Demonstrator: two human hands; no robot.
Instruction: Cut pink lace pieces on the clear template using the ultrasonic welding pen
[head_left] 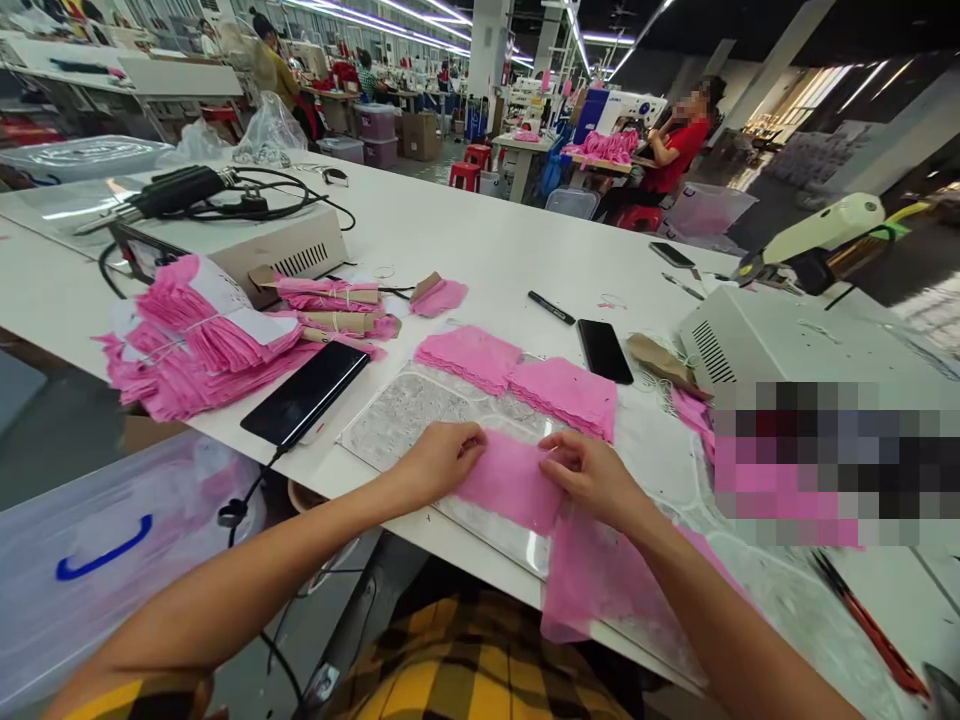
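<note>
A thin pink fabric piece (516, 488) lies on a clear sheet over the table, between my two hands. My left hand (442, 460) pinches its left upper corner, fingers curled together. At the opposite upper corner, my right hand (589, 475) holds the same piece between thumb and fingertips. Just beyond my fingers sit two neat stacks of pink fabric, a left stack (469, 357) and a right stack (564, 393). A larger sheer pink cloth (600, 575) spreads under my right forearm and hangs over the table's front edge.
Tied pink bundles (202, 335) and a cabled phone (306, 392) lie to the left, near a vented box (277, 250). Another phone (604, 351) and a marker (551, 307) are beyond the stacks. Red-handled scissors (874, 625) lie at right. A person in red (679, 145) sits at a sewing machine.
</note>
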